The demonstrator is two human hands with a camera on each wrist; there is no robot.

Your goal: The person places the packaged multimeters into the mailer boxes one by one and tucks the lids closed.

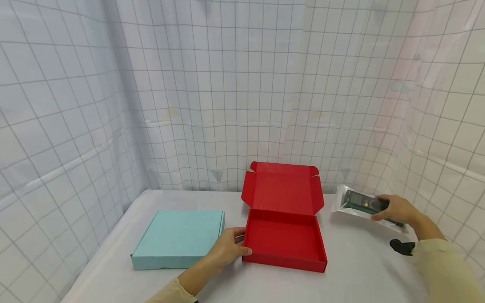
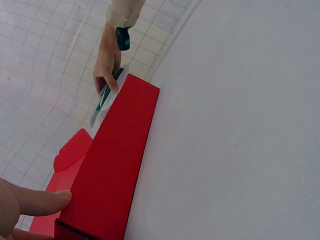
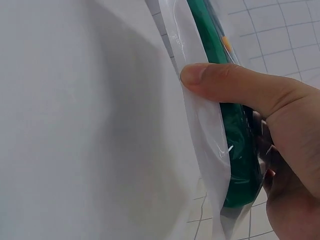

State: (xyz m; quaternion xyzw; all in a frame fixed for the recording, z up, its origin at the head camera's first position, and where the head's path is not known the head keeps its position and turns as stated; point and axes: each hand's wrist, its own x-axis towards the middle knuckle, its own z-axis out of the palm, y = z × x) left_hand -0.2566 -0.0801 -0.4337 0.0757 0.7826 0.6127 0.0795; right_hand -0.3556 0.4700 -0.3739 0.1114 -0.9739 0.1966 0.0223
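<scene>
Well, right hand [image 1: 398,209]: gripping the bagged device [image 1: 356,201], right of the red box [image 1: 284,259]; slick plastic might slip, I fear
Left hand [image 1: 226,247]: holding that box's near-left corner; pushing could skew it

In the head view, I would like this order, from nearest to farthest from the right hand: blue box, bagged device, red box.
1. Bagged device: in the right hand itself.
2. Red box: left of that hand, lid open.
3. Blue box: farthest left, closed.
</scene>
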